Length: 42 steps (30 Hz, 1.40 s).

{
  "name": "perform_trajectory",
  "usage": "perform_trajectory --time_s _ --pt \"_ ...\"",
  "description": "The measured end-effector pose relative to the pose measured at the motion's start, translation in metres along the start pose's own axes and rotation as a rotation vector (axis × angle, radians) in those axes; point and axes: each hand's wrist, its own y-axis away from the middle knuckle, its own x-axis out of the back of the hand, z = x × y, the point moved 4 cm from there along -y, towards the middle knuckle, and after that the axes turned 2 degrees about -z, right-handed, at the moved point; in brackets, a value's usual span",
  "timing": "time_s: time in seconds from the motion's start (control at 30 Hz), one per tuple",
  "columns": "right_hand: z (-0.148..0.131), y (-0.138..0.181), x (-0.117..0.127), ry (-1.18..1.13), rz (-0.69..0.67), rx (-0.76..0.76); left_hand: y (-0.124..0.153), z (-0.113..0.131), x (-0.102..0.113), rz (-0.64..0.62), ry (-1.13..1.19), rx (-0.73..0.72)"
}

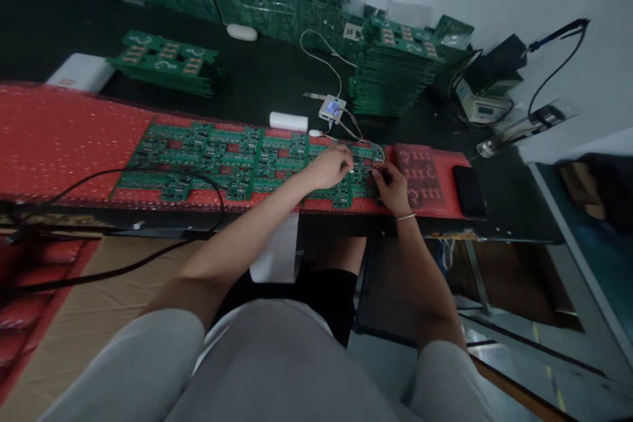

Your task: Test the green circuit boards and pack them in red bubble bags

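A row of green circuit boards (237, 161) lies on a red bubble-wrap sheet (64, 125) along the front of the bench. Above the right-hand boards is my left hand (330, 167), its fingers curled closed; a small pale spot shows at the fingertips, too small to name. My right hand (393, 190) is closed in a pinch at the right end of the row, on the end of a thin wire lead (382, 150). That lead loops back to a small white device (332, 109) with a lit screen. The exact contact at both fingertips is hard to see.
Tall stacked boards (390, 72) stand behind my right hand, and a lower board stack (163, 62) sits back left. A red-wrapped board (420, 175) and a black phone (469, 191) lie at right. A white roll (289, 121) rests behind the row. A black cable (148, 171) crosses the left side.
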Motion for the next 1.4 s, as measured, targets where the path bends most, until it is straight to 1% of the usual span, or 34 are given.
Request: perform_trajectory --time_s 0.07,0.1,0.2,0.3,0.37,0.53,0.67,0.73,0.8,0.9,1.0,1.1,1.17,1.27,1.33,1.4 --pt "-0.001 -0.001 0.000 -0.015 0.008 -0.006 -0.035 -0.011 -0.014 -0.083 -0.023 -0.008" --pt "-0.002 -0.001 0.000 -0.025 0.009 -0.009 -0.048 -0.016 -0.018 -0.122 -0.038 -0.012" --pt "-0.002 -0.002 -0.001 -0.050 0.007 -0.020 -0.070 -0.023 -0.024 -0.237 -0.089 -0.046" --pt "0.000 -0.003 -0.002 -0.049 0.008 -0.036 -0.077 -0.023 -0.025 -0.334 -0.150 -0.098" --pt "0.001 -0.003 -0.002 -0.053 0.011 -0.051 -0.078 -0.023 -0.026 -0.354 -0.194 -0.101" --pt "0.006 -0.002 -0.003 -0.076 -0.007 -0.068 -0.080 -0.024 -0.034 -0.355 -0.238 -0.082" --pt "0.006 -0.002 -0.003 -0.068 -0.011 -0.070 -0.081 -0.023 -0.036 -0.314 -0.255 -0.084" --pt "0.004 -0.003 -0.003 -0.049 0.002 -0.064 -0.077 -0.021 -0.034 -0.297 -0.270 -0.079" --pt "0.002 -0.003 -0.002 -0.033 0.012 -0.056 -0.069 -0.016 -0.029 -0.255 -0.277 -0.079" --pt "0.003 -0.003 0.000 -0.024 0.029 -0.077 -0.047 -0.007 -0.025 -0.211 -0.304 -0.114" --pt "0.005 -0.008 0.003 -0.057 0.061 -0.117 -0.023 0.002 -0.029 -0.211 -0.378 -0.144" --pt "0.001 -0.022 0.003 -0.049 0.074 -0.103 -0.011 0.006 -0.033 -0.168 -0.413 -0.123" --pt "-0.005 -0.038 -0.002 -0.003 0.060 -0.079 -0.008 0.008 -0.034 -0.165 -0.400 -0.108" --pt "-0.014 -0.063 -0.020 0.064 0.037 -0.033 0.003 0.012 -0.029 -0.131 -0.375 -0.096" --pt "-0.017 -0.076 -0.036 0.127 0.018 0.004 0.020 0.016 -0.021 -0.079 -0.364 -0.081" --pt "-0.018 -0.085 -0.051 0.196 -0.022 0.031 0.045 0.022 -0.013 -0.050 -0.339 -0.080"
